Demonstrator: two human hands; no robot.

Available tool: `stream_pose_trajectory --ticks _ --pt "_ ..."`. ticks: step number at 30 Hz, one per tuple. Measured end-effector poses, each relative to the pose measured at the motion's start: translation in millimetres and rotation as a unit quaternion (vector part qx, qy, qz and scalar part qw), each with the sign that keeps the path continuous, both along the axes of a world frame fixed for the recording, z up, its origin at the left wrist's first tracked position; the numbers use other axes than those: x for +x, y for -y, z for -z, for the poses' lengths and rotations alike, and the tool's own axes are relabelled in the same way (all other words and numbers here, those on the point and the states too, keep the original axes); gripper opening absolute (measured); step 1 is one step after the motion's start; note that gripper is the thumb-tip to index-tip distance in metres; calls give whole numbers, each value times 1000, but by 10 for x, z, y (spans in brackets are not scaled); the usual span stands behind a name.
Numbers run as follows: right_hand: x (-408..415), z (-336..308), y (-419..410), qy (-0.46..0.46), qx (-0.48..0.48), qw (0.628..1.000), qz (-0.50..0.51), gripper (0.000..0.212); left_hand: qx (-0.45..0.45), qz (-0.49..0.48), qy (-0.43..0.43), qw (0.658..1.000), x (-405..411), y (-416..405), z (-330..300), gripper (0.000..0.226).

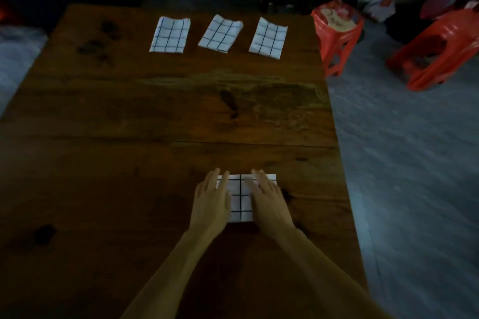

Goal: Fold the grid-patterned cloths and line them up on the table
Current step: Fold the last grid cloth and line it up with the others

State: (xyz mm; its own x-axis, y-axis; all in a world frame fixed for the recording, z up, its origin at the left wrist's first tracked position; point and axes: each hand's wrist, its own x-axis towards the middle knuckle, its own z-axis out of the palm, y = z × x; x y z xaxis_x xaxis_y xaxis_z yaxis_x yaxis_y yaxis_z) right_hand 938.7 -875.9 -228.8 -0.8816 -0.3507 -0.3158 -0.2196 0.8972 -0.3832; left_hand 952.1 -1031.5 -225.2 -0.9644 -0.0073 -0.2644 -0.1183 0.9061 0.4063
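Observation:
A folded white cloth with a black grid (pixel 241 199) lies near the front right of the dark wooden table (pixel 129 124). My left hand (pixel 212 202) lies flat on its left side with straight fingers. My right hand (pixel 268 201) presses flat on its right side, fingers spread. Only the cloth's middle strip and far corners show between the hands. At the far end three folded grid cloths sit in a row: a left one (pixel 170 35), a middle one (pixel 220 33) turned slightly, and a right one (pixel 268 37).
Two red plastic stools stand on the grey floor right of the table, one upright (pixel 337 36) by the far corner, one tipped over (pixel 440 52). Dark stains (pixel 99 41) mark the wood at far left. The table's right edge runs close to the near cloth.

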Motion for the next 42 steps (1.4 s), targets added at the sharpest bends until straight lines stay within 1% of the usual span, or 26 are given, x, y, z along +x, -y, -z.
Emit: stream_pose_trajectory --ticks 1,4,8,9,12,14,17,21,23,25,27,30,32,36,39,40,42 --pt "85 70 58 8 3 1000 -26 72 -9 20 7 1000 42 -34 63 61" --pt "75 252 220 8 5 997 -72 72 -57 70 26 996 44 -57 229 83" --pt "-71 375 330 11 38 997 -70 83 -99 73 43 991 19 -31 370 96" --pt "-75 393 316 11 49 997 -60 82 -104 75 43 991 33 -19 390 95" --pt "-28 410 133 -25 36 999 4 63 -102 57 12 993 80 39 427 73" --pt "25 417 -59 -42 41 998 27 59 -97 33 -1 995 119 66 422 67" --pt "34 438 -184 -45 60 996 42 62 -113 15 -7 993 129 75 387 69" --pt "49 425 -121 -32 34 997 62 70 -129 21 7 991 62 5 278 71" --pt "80 372 -141 -45 23 992 118 69 -129 34 -4 991 7 -41 221 71" --pt "121 287 -151 -48 14 981 188 64 -134 53 -9 989 -45 -98 187 72" --pt "162 240 -133 -30 6 974 222 61 -142 69 -14 987 -112 -169 164 72" --pt "207 244 -125 -4 13 982 190 54 -120 91 -42 988 -229 -289 143 64" --pt "211 242 -156 3 3 984 179 52 -94 97 -42 990 -277 -382 143 56" --pt "201 219 -276 -8 -32 989 147 52 -49 62 -24 997 -320 -521 143 42" --pt "208 239 -353 -19 -81 985 149 53 -53 66 -3 996 -361 -580 138 31" --pt "217 242 -375 -18 -101 982 157 55 -44 62 -3 997 -368 -603 118 26" --pt "229 214 -421 -16 -150 971 187 60 4 29 -7 1000 -352 -659 43 15"
